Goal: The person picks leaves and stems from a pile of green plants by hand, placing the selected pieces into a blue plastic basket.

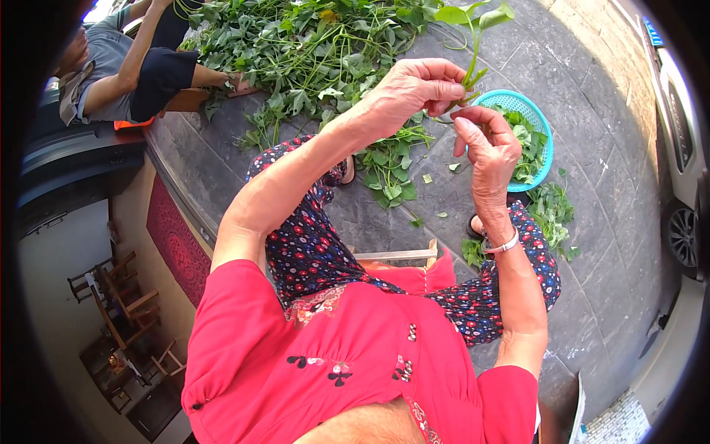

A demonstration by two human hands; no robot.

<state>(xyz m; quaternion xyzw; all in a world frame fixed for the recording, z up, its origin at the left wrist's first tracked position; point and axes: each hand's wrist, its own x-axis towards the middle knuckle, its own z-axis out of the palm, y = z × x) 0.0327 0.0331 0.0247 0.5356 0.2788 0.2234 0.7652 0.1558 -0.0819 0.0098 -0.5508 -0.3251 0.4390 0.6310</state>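
Note:
My left hand (425, 87) pinches a leafy green stem (474, 52) between thumb and fingers, its leaves pointing up and away. Just below and to the right, my right hand (489, 144) is curled, thumb and forefinger brought together at the stem's lower end. How much of the stem lies between those fingertips is hard to make out. Behind my right hand, a turquoise plastic basket (548, 140) stands on the paving with picked green leaves (526, 152) in it. A large heap of leafy vines (296, 44) spreads over the ground ahead and to the left.
Loose greens (388, 174) lie between my feet, and more leaves (551, 211) lie beside the basket. At the far left another person (122, 74) sits by the heap. A small wooden stool frame (399, 255) shows between my knees. A parked car (680, 148) stands at right.

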